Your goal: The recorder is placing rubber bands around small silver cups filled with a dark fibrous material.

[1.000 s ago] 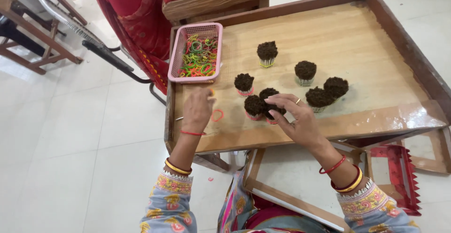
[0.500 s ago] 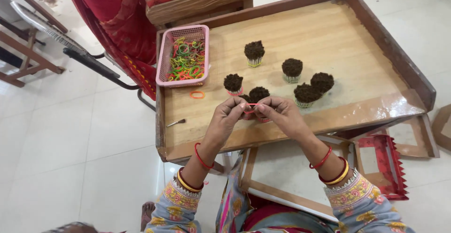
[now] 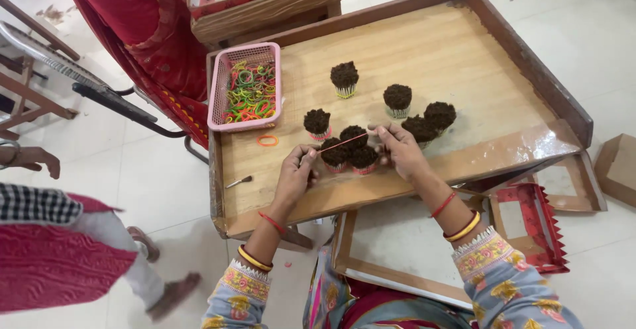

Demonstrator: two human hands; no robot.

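The left hand (image 3: 296, 173) and right hand (image 3: 398, 149) each pinch an end of a red rubber band (image 3: 343, 144), stretched taut above three dark brown bundles (image 3: 349, 151) near the wooden tray (image 3: 464, 57)'s near edge.

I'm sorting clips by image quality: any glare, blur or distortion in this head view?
Head view: even, soft light with faint shadows; a bright sheen on the glossy strip at the wooden tray's near right edge; both hands, left hand and right hand, and the stretched rubber band look sharp; wide-angle bending slants the tray's sides and the floor tiles toward the corners.
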